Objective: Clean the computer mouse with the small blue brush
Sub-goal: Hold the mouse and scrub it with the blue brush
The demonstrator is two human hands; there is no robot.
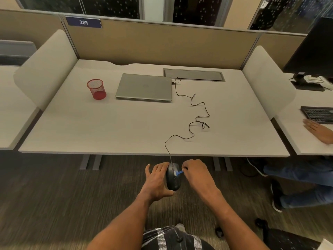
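My left hand [157,180] grips a dark grey computer mouse [173,177] from its left side, holding it in the air in front of the desk edge, above the carpet. My right hand [195,173] pinches the small blue brush [179,172], whose tip touches the top of the mouse near its buttons. Most of the brush handle is hidden inside my fingers. The mouse's thin black cable [196,112] snakes up over the desk to a closed silver laptop [144,87].
A red mesh pen cup [96,89] stands left of the laptop on the pale desk [108,127]. A cable hatch [193,75] lies behind the laptop. Another person's hand [318,131] rests by a keyboard [318,114] on the right neighbouring desk; their legs are below it.
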